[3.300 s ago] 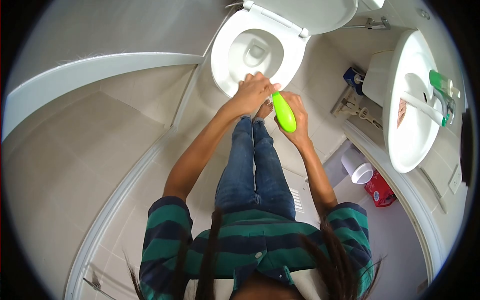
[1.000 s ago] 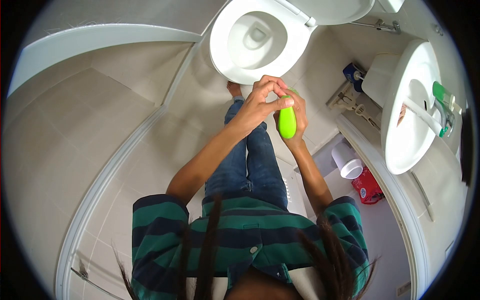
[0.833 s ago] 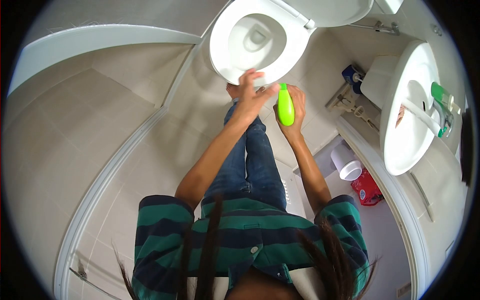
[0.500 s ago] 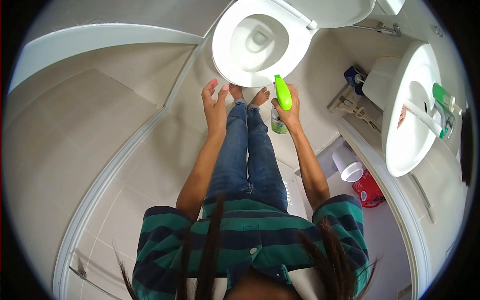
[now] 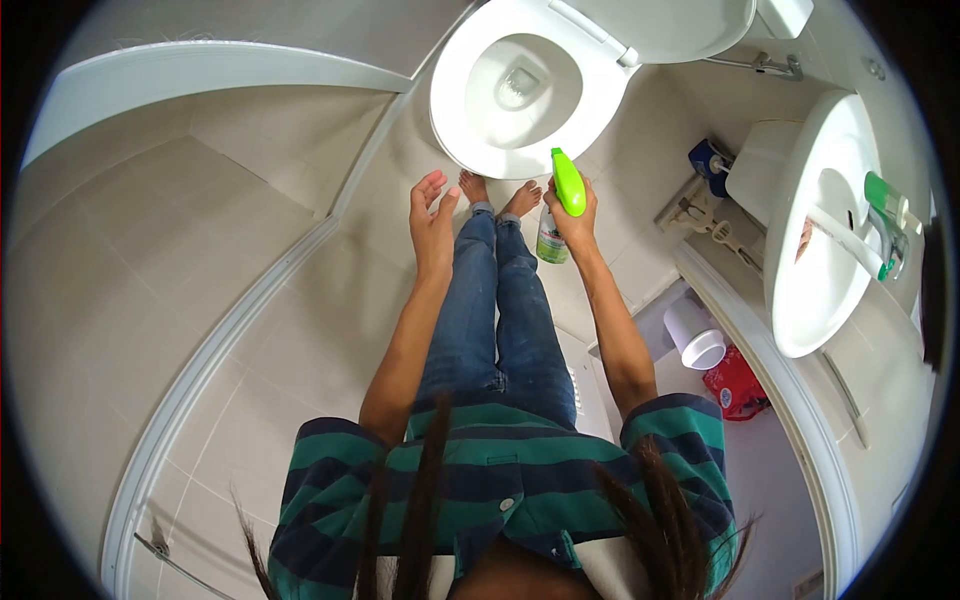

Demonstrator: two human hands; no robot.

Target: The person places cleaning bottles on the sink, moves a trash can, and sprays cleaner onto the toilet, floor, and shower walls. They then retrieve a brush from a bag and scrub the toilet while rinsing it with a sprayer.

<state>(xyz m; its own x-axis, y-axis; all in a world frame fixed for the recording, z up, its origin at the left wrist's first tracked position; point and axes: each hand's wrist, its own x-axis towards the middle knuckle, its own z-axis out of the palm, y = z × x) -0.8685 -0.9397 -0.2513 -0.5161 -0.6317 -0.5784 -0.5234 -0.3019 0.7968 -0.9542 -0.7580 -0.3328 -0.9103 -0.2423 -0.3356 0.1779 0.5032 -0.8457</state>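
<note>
Left hand (image 5: 432,232) now sits apart from lime-green-headed plastic spray bottle (image 5: 569,188), open, empty | right hand (image 5: 582,222) grips it | head's long axis toward white oval toilet (image 5: 452,110)

The toilet (image 5: 600,95) stands before my feet (image 5: 521,200), the spray bottle (image 5: 568,190) sits in my right hand (image 5: 581,220) near the seat (image 5: 505,163), well right of my left hand (image 5: 433,228), and a bin (image 5: 690,328) lies between my right forearm (image 5: 612,300) and the sink (image 5: 790,305).
</note>
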